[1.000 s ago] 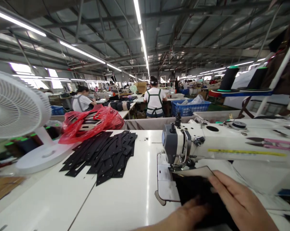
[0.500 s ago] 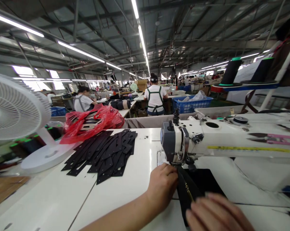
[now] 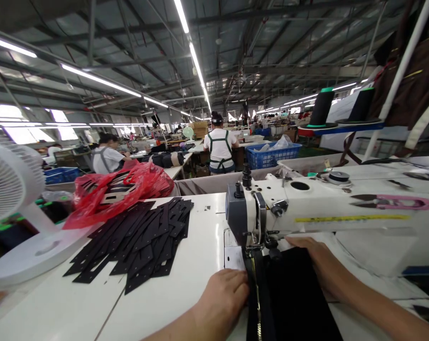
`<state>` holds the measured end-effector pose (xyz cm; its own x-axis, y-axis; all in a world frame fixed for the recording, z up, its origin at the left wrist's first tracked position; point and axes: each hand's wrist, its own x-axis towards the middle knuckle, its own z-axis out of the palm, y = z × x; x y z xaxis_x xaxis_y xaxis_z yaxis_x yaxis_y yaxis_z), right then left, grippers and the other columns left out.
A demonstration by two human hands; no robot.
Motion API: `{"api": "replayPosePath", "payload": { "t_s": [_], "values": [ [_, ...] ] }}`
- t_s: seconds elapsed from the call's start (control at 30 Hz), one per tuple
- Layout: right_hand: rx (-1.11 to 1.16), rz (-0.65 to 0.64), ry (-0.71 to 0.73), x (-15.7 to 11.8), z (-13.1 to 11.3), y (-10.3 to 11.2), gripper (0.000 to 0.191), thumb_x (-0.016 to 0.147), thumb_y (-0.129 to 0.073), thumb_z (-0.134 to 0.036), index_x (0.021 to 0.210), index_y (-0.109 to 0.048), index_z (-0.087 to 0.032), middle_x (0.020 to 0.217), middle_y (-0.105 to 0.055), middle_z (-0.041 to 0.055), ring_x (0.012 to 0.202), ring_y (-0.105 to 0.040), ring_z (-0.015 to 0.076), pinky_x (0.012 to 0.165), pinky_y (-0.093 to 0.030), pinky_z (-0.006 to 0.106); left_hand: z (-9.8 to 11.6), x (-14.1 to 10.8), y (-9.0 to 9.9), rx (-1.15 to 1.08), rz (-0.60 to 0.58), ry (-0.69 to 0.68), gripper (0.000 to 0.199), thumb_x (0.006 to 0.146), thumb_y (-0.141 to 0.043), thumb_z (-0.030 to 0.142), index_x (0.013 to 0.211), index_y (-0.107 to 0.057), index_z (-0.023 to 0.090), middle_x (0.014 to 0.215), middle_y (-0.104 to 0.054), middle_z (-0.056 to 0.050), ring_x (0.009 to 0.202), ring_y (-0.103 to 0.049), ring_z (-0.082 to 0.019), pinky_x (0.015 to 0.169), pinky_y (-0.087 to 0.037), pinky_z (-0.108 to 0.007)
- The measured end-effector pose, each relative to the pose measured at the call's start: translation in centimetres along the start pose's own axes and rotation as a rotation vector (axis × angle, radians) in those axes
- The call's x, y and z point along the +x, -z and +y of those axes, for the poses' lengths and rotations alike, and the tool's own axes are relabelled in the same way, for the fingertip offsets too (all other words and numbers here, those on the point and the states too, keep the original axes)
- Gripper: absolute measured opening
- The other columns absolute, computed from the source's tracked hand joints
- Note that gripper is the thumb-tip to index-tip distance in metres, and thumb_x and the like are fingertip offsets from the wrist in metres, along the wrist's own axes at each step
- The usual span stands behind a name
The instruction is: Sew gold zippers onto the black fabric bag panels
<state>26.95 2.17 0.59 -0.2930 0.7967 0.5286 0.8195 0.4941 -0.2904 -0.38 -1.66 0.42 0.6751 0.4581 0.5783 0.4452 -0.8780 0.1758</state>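
Note:
A black fabric panel (image 3: 296, 298) lies on the sewing machine's (image 3: 342, 203) bed, its far end at the presser foot (image 3: 257, 244). Along the panel's left side runs a zipper (image 3: 256, 293) with gold-coloured teeth, leading straight to the foot. My left hand (image 3: 223, 296) is closed at the zipper's left edge, fingertips curled in and partly hidden. My right hand (image 3: 315, 260) reaches beneath the machine arm at the panel's far right edge, fingers stretched out to the left behind the foot area; their contact with the fabric is partly hidden.
Left of the machine lies a pile of black punched strips (image 3: 143, 241), with a red plastic bag (image 3: 122, 189) and a white fan (image 3: 18, 203) beyond. Pink-handled thread snips (image 3: 392, 202) rest on the machine arm. Thread cones (image 3: 321, 108) stand behind. Co-workers (image 3: 219, 147) sit ahead.
My right hand has moved from the near end of the panel to its far right side under the machine arm. My left hand has drawn nearer me; the zipper now lies straighter. The view has shifted right.

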Motion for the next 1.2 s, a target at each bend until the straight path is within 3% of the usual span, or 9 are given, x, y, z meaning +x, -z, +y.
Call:
{"api": "replayPosePath", "payload": {
  "t_s": [0.13, 0.27, 0.43, 0.57, 0.67, 0.77, 0.93, 1.07, 1.2],
  "values": [
    [0.283, -0.27, -0.262, 1.7, 1.5, 0.3, 0.051, 0.096, -0.024, -0.039, 0.091, -0.069, -0.015, 0.083, -0.07, 0.007, 0.079, -0.067, 0.0195, 0.073, -0.053, 0.032, 0.1, 0.1, 0.9, -0.034, -0.147, 0.079, 0.017, 0.078, -0.043, 0.011, 0.089, -0.055, 0.015, 0.089, -0.062, -0.008, 0.083, -0.058, -0.022, 0.074, -0.046, -0.036],
    [0.476, -0.461, -0.436, 2.3, 1.2, 0.6, 0.046, 0.085, -0.044, -0.053, 0.095, -0.07, -0.017, 0.088, -0.071, 0.0062, 0.081, -0.066, 0.0223, 0.063, -0.051, 0.028, -0.2, 0.6, 0.5, 0.075, -0.204, 0.172, 0.011, 0.077, -0.049, 0.01, 0.083, -0.055, 0.015, 0.093, -0.061, -0.008, 0.094, -0.052, -0.025, 0.076, -0.044, -0.037],
    [0.556, -0.545, -0.569, 2.6, 1.5, 0.5, 0.036, 0.073, -0.059, -0.051, 0.084, -0.072, -0.019, 0.081, -0.07, 0.0053, 0.077, -0.064, 0.023, 0.062, -0.048, 0.028, 0.1, 1.0, 0.2, 0.192, -0.273, 0.191, 0.005, 0.08, -0.052, 0.012, 0.077, -0.054, 0.016, 0.083, -0.06, -0.005, 0.079, -0.05, -0.023, 0.068, -0.041, -0.037],
    [0.609, -0.594, -0.622, 2.7, 2.3, 0.5, 0.041, 0.076, -0.051, -0.053, 0.092, -0.071, -0.021, 0.089, -0.07, 0.0057, 0.08, -0.065, 0.023, 0.064, -0.049, 0.03, 0.2, 0.8, 0.1, 0.177, -0.248, 0.195, 0.006, 0.079, -0.052, 0.011, 0.077, -0.054, 0.016, 0.085, -0.06, -0.005, 0.076, -0.048, -0.021, 0.068, -0.039, -0.037],
    [0.581, -0.62, -0.608, 3.0, 2.8, 0.5, 0.042, 0.074, -0.052, -0.054, 0.095, -0.07, -0.023, 0.087, -0.071, 0.0041, 0.075, -0.065, 0.0221, 0.06, -0.05, 0.03, 0.2, 0.6, 0.0, 0.148, -0.23, 0.202, 0.007, 0.078, -0.053, 0.009, 0.077, -0.053, 0.016, 0.087, -0.059, -0.005, 0.077, -0.048, -0.021, 0.068, -0.038, -0.036],
    [0.445, -0.584, -0.572, 3.5, 2.9, 0.4, 0.036, 0.072, -0.055, -0.052, 0.086, -0.072, -0.024, 0.071, -0.069, 0.0026, 0.06, -0.063, 0.0213, 0.053, -0.048, 0.03, 0.2, 0.6, -0.1, 0.167, -0.229, 0.192, 0.007, 0.078, -0.052, 0.009, 0.076, -0.053, 0.016, 0.083, -0.059, -0.005, 0.075, -0.048, -0.021, 0.067, -0.037, -0.036],
    [0.226, -0.511, -0.455, 2.7, 2.0, 0.8, 0.041, 0.084, -0.038, -0.048, 0.079, -0.067, -0.02, 0.048, -0.059, 0.002, 0.041, -0.056, 0.0185, 0.044, -0.045, 0.03, 0.4, 0.7, -0.2, 0.183, -0.198, 0.217, 0.007, 0.076, -0.054, 0.01, 0.075, -0.053, 0.017, 0.084, -0.059, -0.004, 0.075, -0.048, -0.021, 0.065, -0.036, -0.035],
    [0.035, -0.358, -0.243, 1.8, 1.0, 1.2, 0.023, 0.078, -0.048, -0.032, 0.088, -0.062, -0.017, 0.073, -0.068, 0.008, 0.065, -0.064, 0.0249, 0.063, -0.05, 0.038, 0.4, 0.7, -0.4, 0.193, -0.181, 0.211, 0.006, 0.076, -0.053, 0.01, 0.075, -0.053, 0.017, 0.083, -0.06, -0.004, 0.073, -0.048, -0.02, 0.064, -0.037, -0.036],
    [-0.138, -0.191, -0.054, 1.5, -1.2, 0.5, 0.025, 0.084, -0.038, -0.019, 0.08, -0.062, -0.016, 0.085, -0.066, 0.0158, 0.083, -0.062, 0.0321, 0.077, -0.046, 0.051, 0.3, 0.4, -0.5, 0.129, -0.121, 0.237, 0.011, 0.081, -0.047, 0.011, 0.076, -0.054, 0.017, 0.085, -0.06, -0.005, 0.074, -0.05, -0.021, 0.066, -0.041, -0.038]
  ]
}}
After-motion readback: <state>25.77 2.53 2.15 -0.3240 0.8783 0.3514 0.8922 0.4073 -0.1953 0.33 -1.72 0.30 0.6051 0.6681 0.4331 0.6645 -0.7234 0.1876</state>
